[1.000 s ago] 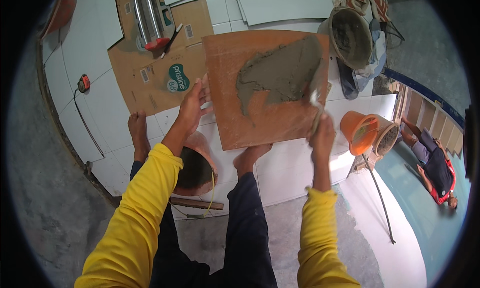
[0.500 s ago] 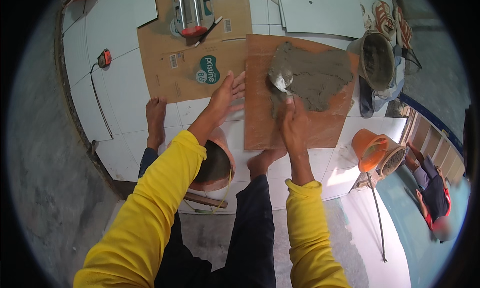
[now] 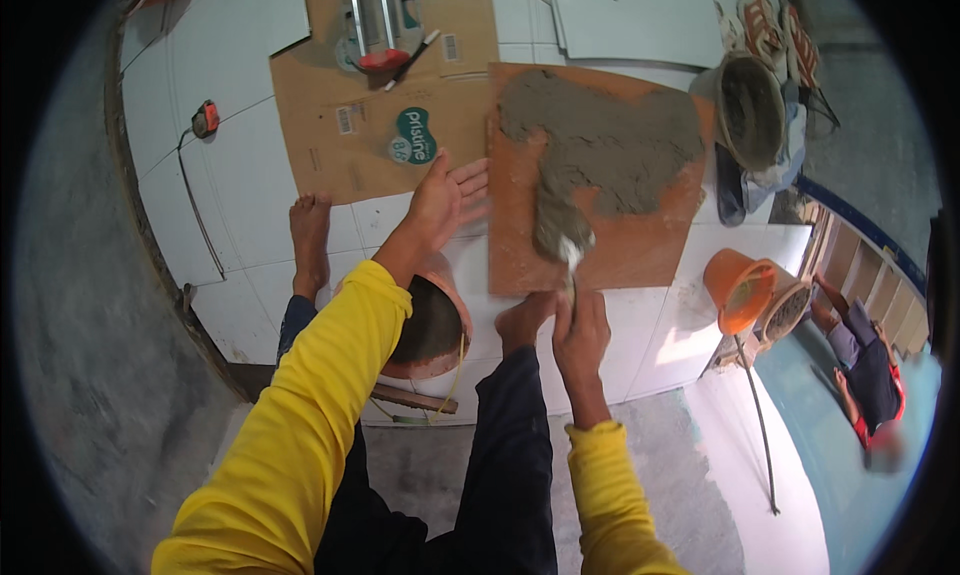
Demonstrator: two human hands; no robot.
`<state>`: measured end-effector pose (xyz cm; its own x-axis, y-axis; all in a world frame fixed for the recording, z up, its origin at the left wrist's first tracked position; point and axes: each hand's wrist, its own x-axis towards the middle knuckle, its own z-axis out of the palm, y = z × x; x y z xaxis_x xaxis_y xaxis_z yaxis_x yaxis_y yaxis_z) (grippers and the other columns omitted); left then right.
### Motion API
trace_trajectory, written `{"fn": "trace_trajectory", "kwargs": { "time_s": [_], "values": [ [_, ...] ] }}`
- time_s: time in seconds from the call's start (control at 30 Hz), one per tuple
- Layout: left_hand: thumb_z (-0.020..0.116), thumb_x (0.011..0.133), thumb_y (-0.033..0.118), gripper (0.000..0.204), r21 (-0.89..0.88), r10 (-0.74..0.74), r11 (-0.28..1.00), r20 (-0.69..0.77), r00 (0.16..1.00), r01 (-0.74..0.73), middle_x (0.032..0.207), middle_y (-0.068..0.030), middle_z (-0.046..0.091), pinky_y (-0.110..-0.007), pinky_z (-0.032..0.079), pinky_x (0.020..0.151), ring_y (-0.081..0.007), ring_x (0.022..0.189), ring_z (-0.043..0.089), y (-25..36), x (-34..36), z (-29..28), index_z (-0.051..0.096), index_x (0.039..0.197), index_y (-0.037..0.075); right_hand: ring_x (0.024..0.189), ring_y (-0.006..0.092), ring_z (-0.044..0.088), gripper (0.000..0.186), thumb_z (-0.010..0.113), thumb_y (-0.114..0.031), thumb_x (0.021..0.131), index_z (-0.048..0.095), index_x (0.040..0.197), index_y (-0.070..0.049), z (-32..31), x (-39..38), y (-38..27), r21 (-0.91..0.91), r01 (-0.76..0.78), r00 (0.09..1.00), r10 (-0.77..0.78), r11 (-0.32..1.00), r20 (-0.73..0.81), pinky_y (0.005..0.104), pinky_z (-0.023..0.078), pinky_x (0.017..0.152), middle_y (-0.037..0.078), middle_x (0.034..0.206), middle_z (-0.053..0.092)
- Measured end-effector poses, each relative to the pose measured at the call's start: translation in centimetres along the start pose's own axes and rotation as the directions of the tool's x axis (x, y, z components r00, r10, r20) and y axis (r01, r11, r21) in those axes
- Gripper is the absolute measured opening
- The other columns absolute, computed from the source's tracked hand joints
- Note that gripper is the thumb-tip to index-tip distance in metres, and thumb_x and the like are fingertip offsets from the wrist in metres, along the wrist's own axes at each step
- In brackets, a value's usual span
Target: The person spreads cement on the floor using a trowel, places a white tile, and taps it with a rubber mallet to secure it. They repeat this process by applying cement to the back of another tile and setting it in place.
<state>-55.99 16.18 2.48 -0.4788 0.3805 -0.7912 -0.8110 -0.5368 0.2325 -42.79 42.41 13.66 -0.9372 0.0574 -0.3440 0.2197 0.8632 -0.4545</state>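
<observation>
We have our R hand [image 3: 582, 337] closed firmly round the trowel [image 3: 570, 249] handle, blade low on the brown board [image 3: 645, 255], by the bottom end of the grey mortar [image 3: 620, 145]. Our L hand [image 3: 446, 199] is open w/ nothing in it, fingers out by the board's L edge; can't tell if touching. Board sits btwn cardboard [image 3: 350, 170] on L & grey bucket [image 3: 710, 83] on R. Orange bucket [image 3: 720, 280]'s lower R.

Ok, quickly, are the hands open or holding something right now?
Left hand: open, holding nothing, close beside the flat, square orange-brown panel; contact unclear.
Right hand: closed, holding the grey-smeared metal trowel.
</observation>
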Motion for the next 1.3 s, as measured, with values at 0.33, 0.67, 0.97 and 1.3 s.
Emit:
{"fn": "trace_trajectory", "kwargs": {
  "time_s": [0.33,0.67,0.97,1.3],
  "values": [
    [0.051,0.112,0.047,0.054,0.26,-0.086,0.956,-0.189,0.978,0.134,0.138,-0.0053,0.06,-0.048,0.046,0.109,-0.0202,0.125,0.056,-3.6,-0.6,0.5,0.051,0.153,0.011,0.113,0.0506,0.067,0.045,0.06,-0.029,0.106,0.059,0.148,-0.012,-6.2,16.6,4.7,-0.142,-0.205,0.95,0.162,0.968,-0.267,0.0577,0.055,0.094,0.029,0.139,0.062],
    [0.056,0.11,0.047,0.044,0.467,0.118,0.884,-0.263,0.958,0.019,0.114,0.0003,0.063,-0.042,0.053,0.093,-0.0153,0.101,0.059,-2.8,1.1,1.8,0.064,0.134,0.011,0.124,0.0534,0.06,0.044,0.053,-0.029,0.11,0.062,0.14,0.002,-2.2,2.1,8.8,0.227,-0.517,0.84,0.54,0.825,-0.051,0.0554,0.047,0.105,0.033,0.128,0.067],
    [0.061,0.11,0.037,0.044,0.536,0.154,0.844,-0.217,0.964,-0.014,0.11,0.0023,0.063,-0.041,0.059,0.092,-0.0113,0.099,0.061,-1.7,2.1,1.8,0.06,0.146,0.012,0.056,0.0112,0.057,0.042,0.047,-0.042,0.114,0.064,0.122,-0.004,-6.8,13.6,9.4,0.824,-0.409,0.792,0.601,0.392,0.107,0.0263,0.047,0.046,0.003,0.081,0.06],
    [0.06,0.111,0.031,0.052,0.484,0.119,0.875,-0.227,0.967,0.006,0.12,-0.0021,0.067,-0.043,0.057,0.098,-0.0144,0.104,0.064,-1.5,1.9,1.4,0.052,0.158,0.01,0.076,0.0254,0.068,0.051,0.05,-0.046,0.111,0.066,0.134,-0.004,-2.8,18.2,1.9,0.139,-0.239,0.97,0.242,0.961,-0.005,0.0396,0.053,0.073,0.018,0.098,0.07]
  ]
}}
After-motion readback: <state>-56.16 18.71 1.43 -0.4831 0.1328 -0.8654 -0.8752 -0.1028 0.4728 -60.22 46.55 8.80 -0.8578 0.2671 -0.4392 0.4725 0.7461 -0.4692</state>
